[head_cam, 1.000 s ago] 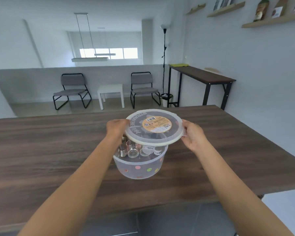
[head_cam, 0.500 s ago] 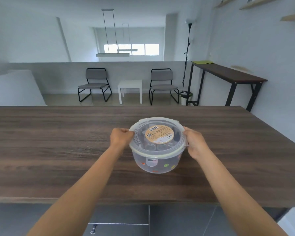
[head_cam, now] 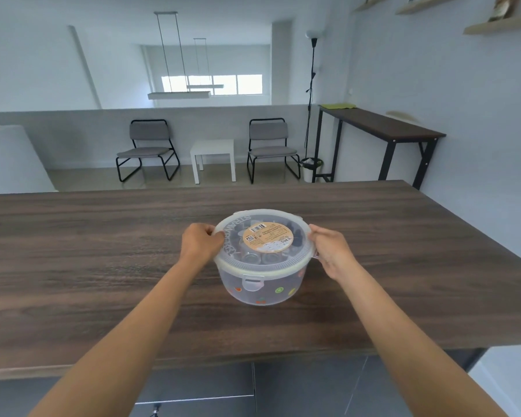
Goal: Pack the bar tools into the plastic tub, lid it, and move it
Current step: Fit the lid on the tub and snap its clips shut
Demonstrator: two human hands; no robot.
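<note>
My left hand and right hand curl closed on opposite edges of the lid, which sits on the clear plastic tub. Metal bar tools show dimly through it. The tub stands on the dark wooden table.

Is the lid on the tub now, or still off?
On. The lid sits flat over the tub rim, both hands at its edges. Whether the front clip is snapped, I cannot tell.
</note>
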